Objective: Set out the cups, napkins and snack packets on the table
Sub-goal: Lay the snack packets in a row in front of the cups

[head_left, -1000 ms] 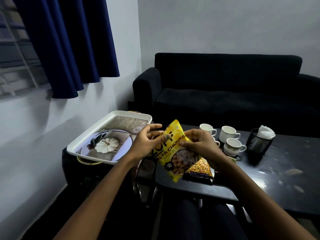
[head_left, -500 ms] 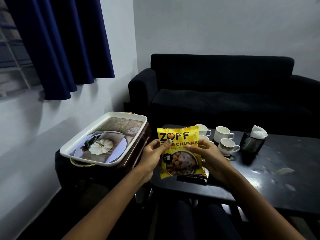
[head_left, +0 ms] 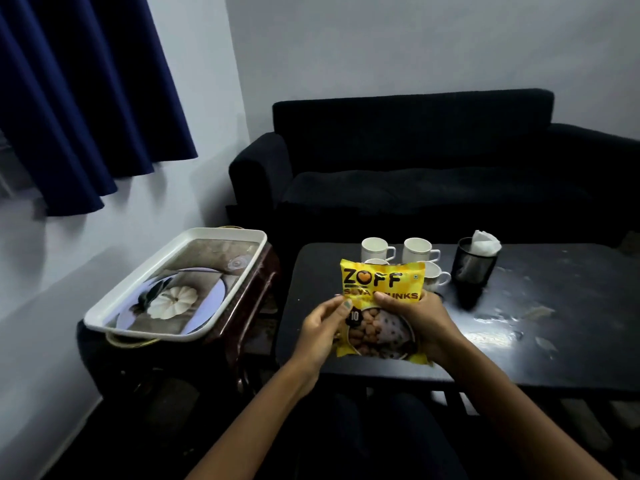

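Note:
A yellow snack packet (head_left: 381, 282) printed with "ZOFF" is held upright over the near left part of the dark table (head_left: 519, 341). My left hand (head_left: 322, 327) pinches its left edge, and my right hand (head_left: 415, 323) grips its right side with the thumb across the front. Several white cups (head_left: 375, 248) stand behind the packet, some partly hidden by it. To their right a black mesh holder (head_left: 474, 268) carries a white napkin (head_left: 486, 241). The other packet seen earlier is hidden behind the yellow one.
A white tray (head_left: 138, 285) with a pumpkin picture lies on a dark side table (head_left: 249, 299) to the left. A black sofa (head_left: 433, 174) stands behind the table, a blue curtain (head_left: 79, 91) hangs at the upper left, and pale smears mark the table's right half.
The yellow packet has turned from tilted to upright, facing me, and now hides the second packet on the table. Both hands kept hold of it.

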Available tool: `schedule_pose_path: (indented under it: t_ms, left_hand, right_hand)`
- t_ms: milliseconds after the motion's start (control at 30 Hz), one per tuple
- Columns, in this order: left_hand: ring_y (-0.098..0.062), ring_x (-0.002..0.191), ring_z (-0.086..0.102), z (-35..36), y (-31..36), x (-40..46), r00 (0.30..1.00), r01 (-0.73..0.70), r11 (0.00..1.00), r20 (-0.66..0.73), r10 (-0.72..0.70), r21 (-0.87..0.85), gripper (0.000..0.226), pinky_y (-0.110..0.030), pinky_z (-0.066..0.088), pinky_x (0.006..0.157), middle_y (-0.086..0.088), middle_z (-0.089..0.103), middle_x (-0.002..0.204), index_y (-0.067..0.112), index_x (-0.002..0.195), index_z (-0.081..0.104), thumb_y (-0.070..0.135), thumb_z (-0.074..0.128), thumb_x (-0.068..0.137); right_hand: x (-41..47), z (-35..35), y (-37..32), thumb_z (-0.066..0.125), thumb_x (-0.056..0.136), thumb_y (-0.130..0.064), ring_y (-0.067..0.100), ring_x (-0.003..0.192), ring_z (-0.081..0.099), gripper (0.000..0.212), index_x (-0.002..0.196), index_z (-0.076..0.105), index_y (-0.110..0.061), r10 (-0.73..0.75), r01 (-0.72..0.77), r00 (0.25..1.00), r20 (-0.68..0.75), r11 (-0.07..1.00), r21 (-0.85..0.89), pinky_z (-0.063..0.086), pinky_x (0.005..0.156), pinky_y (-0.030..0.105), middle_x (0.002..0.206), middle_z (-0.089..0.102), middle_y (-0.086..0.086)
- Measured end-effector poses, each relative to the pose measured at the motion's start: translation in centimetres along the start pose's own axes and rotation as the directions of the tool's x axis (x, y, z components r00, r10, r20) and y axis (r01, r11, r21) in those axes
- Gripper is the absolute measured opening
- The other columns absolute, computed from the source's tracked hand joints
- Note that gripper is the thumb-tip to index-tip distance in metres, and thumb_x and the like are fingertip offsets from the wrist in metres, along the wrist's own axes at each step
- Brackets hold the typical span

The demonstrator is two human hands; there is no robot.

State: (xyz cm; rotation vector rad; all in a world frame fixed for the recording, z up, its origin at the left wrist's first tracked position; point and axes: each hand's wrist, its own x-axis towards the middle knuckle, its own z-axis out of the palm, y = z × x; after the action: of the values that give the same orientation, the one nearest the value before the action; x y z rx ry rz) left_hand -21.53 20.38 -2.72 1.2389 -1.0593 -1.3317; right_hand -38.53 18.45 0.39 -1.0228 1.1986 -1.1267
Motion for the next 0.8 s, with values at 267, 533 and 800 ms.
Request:
schedule_pose_path:
  t_ms: [267,533,800]
  left_hand:
    - [-0.009,0.092,0.06,3.9,-2.6,1.5,0.999,0.018,0.989,0.047,-0.025,0.147,0.014,-0.021,0.046,0.069,0.004,0.063,0.105,0.026,0.105,0.062,0.02,0.054,0.095]
    - [-0.007,0.094,0.055,9.2,-4.4,3.0,0.992,-0.019,0.97,0.128,-0.012,0.243,0.024,-0.007,0.041,0.068,0.003,0.059,0.102,0.011,0.118,0.06,0.012,0.054,0.094]
    - [-0.016,0.095,0.064,11.6,-4.1,4.4,0.98,-0.196,0.804,0.094,0.174,0.561,0.02,-0.033,0.053,0.083,0.002,0.068,0.107,0.023,0.109,0.065,0.023,0.053,0.092]
  right_hand:
    - [1.0,-9.3,1.2,0.078,0.07,-0.007,0.005,0.041,0.063,0.015,0.078,0.065,-0.006,0.025,-0.021,0.928,-0.371,1.0,0.016,0.049,0.038,0.016,0.082,0.068,0.012]
    - [2.9,-15.4,4.5,0.073,0.073,0.002,0.01,0.044,0.064,0.015,0.084,0.063,0.006,0.082,-0.111,0.917,-0.391,0.992,-0.053,0.054,0.044,0.021,0.088,0.066,0.025]
    - [5.1,-16.1,5.0,0.069,0.082,-0.028,0.038,0.125,0.039,0.064,0.131,0.037,-0.002,-0.228,-0.231,0.822,-0.523,0.705,-0.671,0.036,0.099,0.046,0.137,0.036,0.025]
